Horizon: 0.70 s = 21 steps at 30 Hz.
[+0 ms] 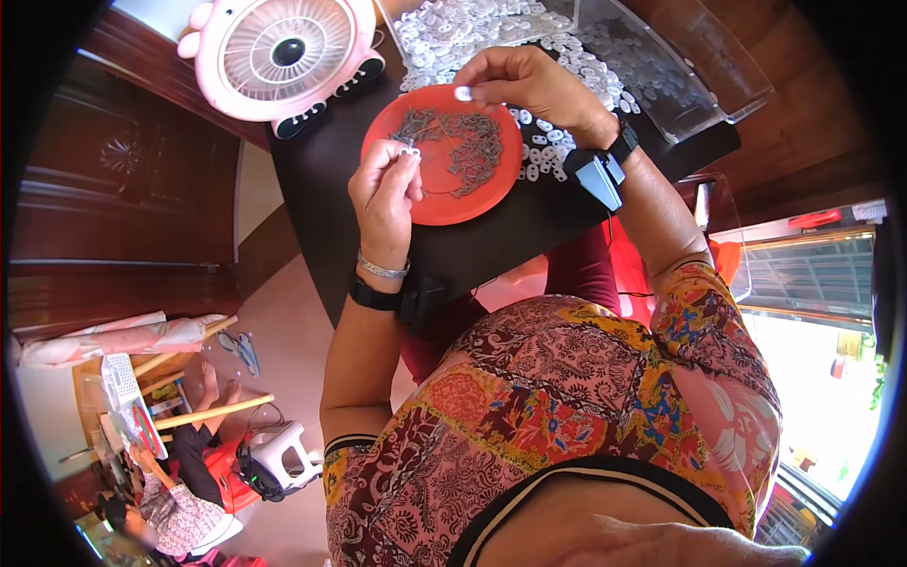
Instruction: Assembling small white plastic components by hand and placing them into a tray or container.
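My left hand [383,194] is over the left side of a round red plate [439,215], its thumb and fingers pinched on a small white plastic piece [409,151]. A thin grey bit stands up from that piece; I cannot make out its kind. At the plate's far right edge, my right hand [543,90] pinches a white oval plastic tab [463,94]. Many thin grey metal pieces [477,151], like small pins or screws, lie heaped in the plate. Loose white tabs [543,156] are scattered on the dark table [316,203] below my right hand.
A large heap of white tabs [463,38] covers the table's far side. Beside it, a clear plastic bin [723,80] lies at the right. A pink fan [283,57] stands at the far left. Another person [184,506] sits at the lower left near a white stool [283,458].
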Available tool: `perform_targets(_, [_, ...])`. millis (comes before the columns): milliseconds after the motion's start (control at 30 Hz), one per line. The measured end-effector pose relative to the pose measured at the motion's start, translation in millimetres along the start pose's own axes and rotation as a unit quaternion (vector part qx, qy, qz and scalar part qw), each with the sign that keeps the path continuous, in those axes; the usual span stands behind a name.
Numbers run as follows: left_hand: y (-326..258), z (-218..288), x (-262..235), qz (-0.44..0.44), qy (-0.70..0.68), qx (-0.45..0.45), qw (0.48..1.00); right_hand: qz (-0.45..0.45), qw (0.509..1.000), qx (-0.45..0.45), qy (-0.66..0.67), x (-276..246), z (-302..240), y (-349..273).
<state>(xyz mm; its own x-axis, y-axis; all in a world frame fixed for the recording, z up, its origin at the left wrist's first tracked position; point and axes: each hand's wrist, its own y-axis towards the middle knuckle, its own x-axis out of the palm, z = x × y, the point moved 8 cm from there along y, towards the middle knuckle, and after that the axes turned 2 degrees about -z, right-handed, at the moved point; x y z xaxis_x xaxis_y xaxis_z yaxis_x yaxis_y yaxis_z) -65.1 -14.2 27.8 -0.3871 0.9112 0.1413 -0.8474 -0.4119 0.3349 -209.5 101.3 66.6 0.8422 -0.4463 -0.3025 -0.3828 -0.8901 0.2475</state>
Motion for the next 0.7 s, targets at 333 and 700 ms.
perform_targets(333, [0,1,-12,0.047,-0.015,0.018,0.999,-0.051,0.991,-0.032,0.121,50,-12,28])
perform_targets(700, [-1,-3,-13,0.053,0.009,0.006,0.999,-0.052,0.949,0.064,0.303,70,17,20])
